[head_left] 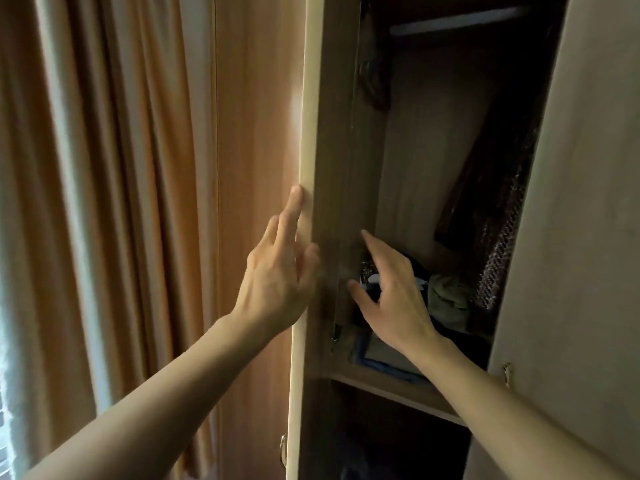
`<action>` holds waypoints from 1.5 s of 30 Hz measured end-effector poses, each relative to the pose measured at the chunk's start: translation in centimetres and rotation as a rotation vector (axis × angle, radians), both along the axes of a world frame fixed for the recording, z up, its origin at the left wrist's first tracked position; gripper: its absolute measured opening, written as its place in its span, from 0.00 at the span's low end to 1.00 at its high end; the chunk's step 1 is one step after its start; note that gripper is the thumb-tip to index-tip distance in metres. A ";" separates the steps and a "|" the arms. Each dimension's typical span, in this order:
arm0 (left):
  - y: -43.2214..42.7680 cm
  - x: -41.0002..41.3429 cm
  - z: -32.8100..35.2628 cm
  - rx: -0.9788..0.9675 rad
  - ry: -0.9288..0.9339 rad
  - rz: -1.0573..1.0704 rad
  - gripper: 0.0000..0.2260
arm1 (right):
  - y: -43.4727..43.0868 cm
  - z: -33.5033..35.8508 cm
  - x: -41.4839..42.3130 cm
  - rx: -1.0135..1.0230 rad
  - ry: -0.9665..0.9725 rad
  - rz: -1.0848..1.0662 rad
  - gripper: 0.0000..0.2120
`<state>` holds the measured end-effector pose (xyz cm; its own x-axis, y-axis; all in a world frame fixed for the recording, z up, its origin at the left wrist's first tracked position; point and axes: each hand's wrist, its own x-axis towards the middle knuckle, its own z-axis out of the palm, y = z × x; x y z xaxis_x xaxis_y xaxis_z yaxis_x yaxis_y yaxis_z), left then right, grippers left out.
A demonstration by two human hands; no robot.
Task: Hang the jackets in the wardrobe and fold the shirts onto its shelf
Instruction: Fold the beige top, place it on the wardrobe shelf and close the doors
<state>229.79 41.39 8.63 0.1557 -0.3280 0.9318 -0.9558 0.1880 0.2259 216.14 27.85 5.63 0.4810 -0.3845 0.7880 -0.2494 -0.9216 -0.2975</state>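
Orange curtains (104, 168) fill the left of the view, and beside them stands the wardrobe (415, 150), its left door (259, 168) open edge-on and its right door (581, 202) close at the right. The step in hand looks like opening up and checking the space. The sound way is to push the left door fully wide with a flat hand rather than a pinch, then look over the dim interior before bringing any garment in (a half-open door would snag sleeves). High inside runs a pale rail (457, 20), and below it at the right a dark garment (485, 188) with a rough weave hangs slanted; whether it is one of the jackets I cannot tell. Lower down, the shelf (391, 389) carries a loose heap of clothes (448, 299), dark pieces beside a crumpled olive one, none neatly folded, and a flat blue-edged piece (381, 362) lies nearer the shelf's front edge. The left hand (277, 282) rests on the door's cream edge, fingers (292, 209) straight and gripping nothing. The right hand (394, 292) reaches into the opening just before the heap, fingers (372, 242) spread, relaxed and empty; whether they touch the clothes is unclear.
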 end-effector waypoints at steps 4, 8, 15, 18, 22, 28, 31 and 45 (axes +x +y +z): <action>-2.3 -1.9 -0.4 -0.045 -0.013 -0.041 0.25 | -1.5 -0.2 -2.2 -0.025 -0.032 -0.033 0.34; -4.1 -3.9 -0.2 -0.024 -0.047 -0.032 0.25 | -3.1 -0.5 -4.9 -0.009 -0.035 -0.097 0.33; -7.3 -8.5 0.5 0.025 -0.077 0.012 0.27 | -4.7 -0.5 -9.6 0.014 -0.044 -0.192 0.31; -9.0 -10.0 0.6 0.041 -0.094 0.010 0.28 | -5.5 -0.5 -11.7 0.011 -0.048 -0.235 0.29; -11.2 -11.9 0.7 0.074 -0.112 0.048 0.29 | -5.9 -0.9 -14.1 0.023 -0.075 -0.254 0.27; -14.0 -15.2 0.8 0.115 -0.117 0.174 0.31 | -5.4 -1.3 -17.0 0.028 -0.010 -0.216 0.28; -15.5 -15.9 0.7 0.139 -0.129 0.178 0.32 | -5.4 -1.4 -17.7 0.041 0.069 -0.183 0.30; -19.9 -17.1 -0.8 0.195 -0.093 0.146 0.24 | -9.5 -3.7 -17.5 0.047 0.056 -0.170 0.36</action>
